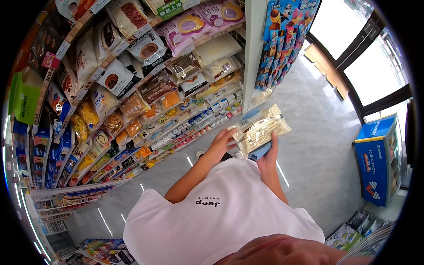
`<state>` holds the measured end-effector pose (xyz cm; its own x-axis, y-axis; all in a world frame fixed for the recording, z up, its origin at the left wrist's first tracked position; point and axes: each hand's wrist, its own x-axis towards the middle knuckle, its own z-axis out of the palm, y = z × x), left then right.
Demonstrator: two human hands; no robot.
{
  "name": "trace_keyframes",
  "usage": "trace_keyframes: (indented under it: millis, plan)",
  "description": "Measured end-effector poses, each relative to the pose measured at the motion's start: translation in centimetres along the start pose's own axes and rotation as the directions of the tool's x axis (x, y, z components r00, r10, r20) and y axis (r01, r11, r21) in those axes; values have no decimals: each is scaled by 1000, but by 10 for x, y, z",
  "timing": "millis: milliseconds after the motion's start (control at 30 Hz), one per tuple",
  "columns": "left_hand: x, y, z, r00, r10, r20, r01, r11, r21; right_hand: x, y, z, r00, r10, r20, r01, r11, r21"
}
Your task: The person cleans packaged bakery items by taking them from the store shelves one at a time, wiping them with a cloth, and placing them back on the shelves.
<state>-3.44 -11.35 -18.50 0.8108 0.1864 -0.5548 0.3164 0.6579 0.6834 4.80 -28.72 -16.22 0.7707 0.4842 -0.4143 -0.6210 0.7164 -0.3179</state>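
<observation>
A cream-and-clear wrapped food packet (263, 131) is held in front of my white shirt. My right hand (268, 155) grips its near right side, with the thumb over the top. My left hand (219, 145) holds the left edge between its fingers. Beneath the packet, by my right palm, a flat blue item (259, 151) shows in part; its kind I cannot make out. To the left of my hands rises a shelf rack (185, 51) stocked with packaged breads.
A hanging display of blue snack packs (282, 48) covers the rack's end. Grey floor (309, 132) stretches right toward glass doors (375, 70). A blue ice cream freezer (375, 161) stands at the right. Stacked goods (353, 232) lie at the lower right.
</observation>
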Motion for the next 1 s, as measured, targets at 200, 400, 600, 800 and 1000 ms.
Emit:
trace_keyframes:
  millis: [200, 400, 600, 800, 1000]
  plan:
    - [-8, -8, 20, 980, -26, 195, 86, 949, -304, 7, 10, -4, 997, 66, 41, -66, 998, -8]
    - [-13, 5, 19, 984, -69, 166, 116, 949, -292, -1, 6, -1, 997, 67, -36, -68, 997, -23]
    - [-17, 12, 18, 982, -24, 185, 87, 937, -338, 6, -21, -4, 997, -34, -62, 34, 999, 2]
    - [-21, 23, 14, 977, 56, 206, 32, 916, -399, 17, -70, -15, 912, -325, -251, 312, 946, -89]
    - [-24, 19, 17, 988, 17, 154, 33, 948, -316, 10, -56, -16, 740, -670, -55, 482, 586, -651]
